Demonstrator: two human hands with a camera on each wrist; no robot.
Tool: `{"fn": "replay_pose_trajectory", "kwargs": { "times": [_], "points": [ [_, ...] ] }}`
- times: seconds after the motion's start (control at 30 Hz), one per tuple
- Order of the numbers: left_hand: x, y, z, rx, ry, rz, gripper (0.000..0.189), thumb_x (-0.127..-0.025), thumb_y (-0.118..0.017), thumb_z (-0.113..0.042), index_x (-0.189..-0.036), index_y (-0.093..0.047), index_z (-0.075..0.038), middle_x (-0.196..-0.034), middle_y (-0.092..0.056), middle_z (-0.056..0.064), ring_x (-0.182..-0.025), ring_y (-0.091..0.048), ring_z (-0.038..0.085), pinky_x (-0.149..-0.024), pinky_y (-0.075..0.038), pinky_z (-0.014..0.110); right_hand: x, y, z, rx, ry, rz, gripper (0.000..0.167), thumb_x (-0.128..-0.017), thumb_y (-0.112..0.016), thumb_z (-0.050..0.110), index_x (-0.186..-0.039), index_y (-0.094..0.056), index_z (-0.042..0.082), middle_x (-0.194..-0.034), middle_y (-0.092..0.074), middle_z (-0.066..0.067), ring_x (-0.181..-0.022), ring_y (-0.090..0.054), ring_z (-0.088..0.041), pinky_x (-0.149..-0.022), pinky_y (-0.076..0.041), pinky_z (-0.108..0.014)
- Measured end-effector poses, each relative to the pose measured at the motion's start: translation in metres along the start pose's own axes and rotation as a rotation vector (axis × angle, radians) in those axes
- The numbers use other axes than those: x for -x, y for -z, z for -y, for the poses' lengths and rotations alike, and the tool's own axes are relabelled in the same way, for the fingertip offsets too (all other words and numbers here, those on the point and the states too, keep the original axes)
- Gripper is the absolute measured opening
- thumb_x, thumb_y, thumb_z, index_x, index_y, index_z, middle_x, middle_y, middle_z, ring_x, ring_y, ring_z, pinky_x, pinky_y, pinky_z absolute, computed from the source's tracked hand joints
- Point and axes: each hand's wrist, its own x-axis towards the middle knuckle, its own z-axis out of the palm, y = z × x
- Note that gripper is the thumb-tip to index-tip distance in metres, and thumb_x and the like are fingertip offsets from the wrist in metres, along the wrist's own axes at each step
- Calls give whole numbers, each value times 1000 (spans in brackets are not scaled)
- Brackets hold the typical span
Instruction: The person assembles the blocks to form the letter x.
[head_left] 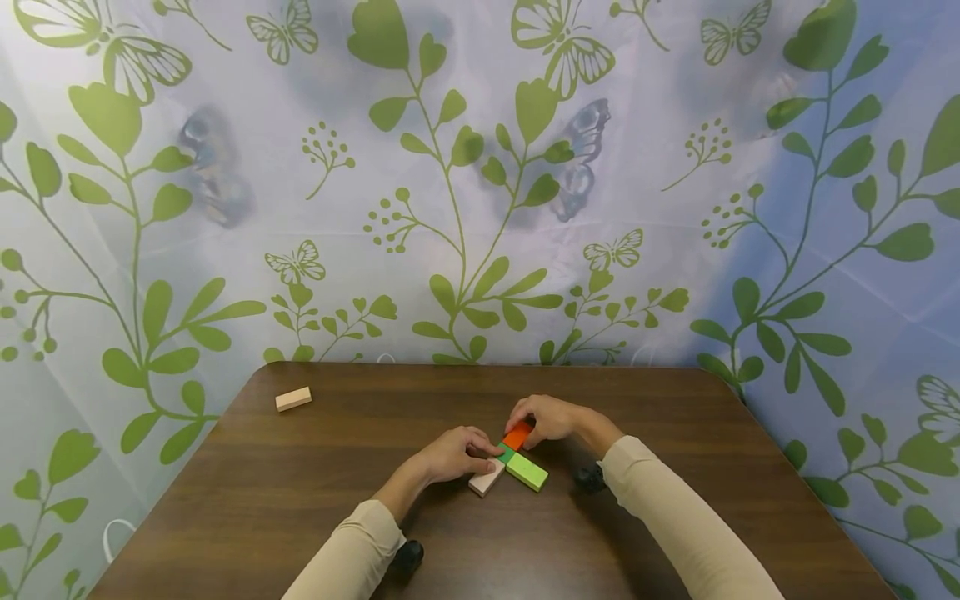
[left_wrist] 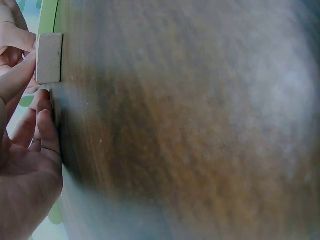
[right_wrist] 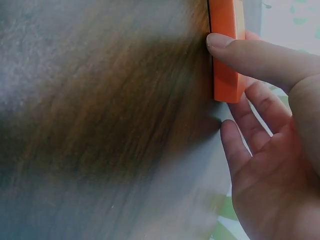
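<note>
Several blocks lie together on the table, meeting around a small dark green block (head_left: 507, 453). My right hand (head_left: 551, 418) pinches the orange block (head_left: 516, 436) on the far side; the right wrist view shows the thumb along one side of this orange block (right_wrist: 226, 65). My left hand (head_left: 453, 454) holds the pale wooden block (head_left: 487, 479) at the near left, its thumb on that block and its index fingertip by the dark green one. The end of the pale block (left_wrist: 49, 58) faces the left wrist view. A lime green block (head_left: 527, 472) extends toward the near right, untouched.
A separate natural wood block (head_left: 293, 399) lies at the far left of the brown table (head_left: 360, 400). Behind the table hangs a curtain (head_left: 480, 208) printed with leaves and butterflies. Dark wrist-worn devices (head_left: 590, 477) sit under both forearms.
</note>
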Motion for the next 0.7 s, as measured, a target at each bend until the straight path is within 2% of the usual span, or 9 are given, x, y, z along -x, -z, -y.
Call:
{"fn": "replay_pose_trajectory", "kwargs": {
  "times": [0.23,0.4,0.53,0.7],
  "points": [
    [1,1,-1,2,18,2,27,-94,-79,-14,-121,-79,-11,-130,-60,8,-108,-61,25,-95,-49,46,0,-2,0,6,4,-12,34,-82,-85,4,-115,-79,11,-117,-65,0,-108,-58,-21,-94,-48,-39],
    [1,1,-1,-4,9,2,27,-94,-79,-14,-121,-79,-10,-127,-60,7,-107,-61,25,-94,-50,46,1,-3,0,16,-13,-12,42,-84,-84,5,-125,-75,12,-126,-63,-3,-113,-56,-23,-98,-47,-44],
    [1,0,0,-9,-3,6,27,-94,-79,-13,-120,-79,-10,-127,-61,6,-107,-62,25,-94,-50,46,5,-1,4,-3,-28,-4,53,-89,-81,6,-139,-65,11,-138,-58,-6,-121,-55,-29,-103,-45,-50],
    [1,1,-2,-17,-4,6,27,-93,-79,-13,-120,-79,-10,-127,-62,5,-108,-62,26,-95,-49,47,17,4,7,-38,-19,-51,47,-99,-70,11,-145,-59,7,-145,-54,-10,-132,-50,-36,-105,-42,-57]
  ]
}}
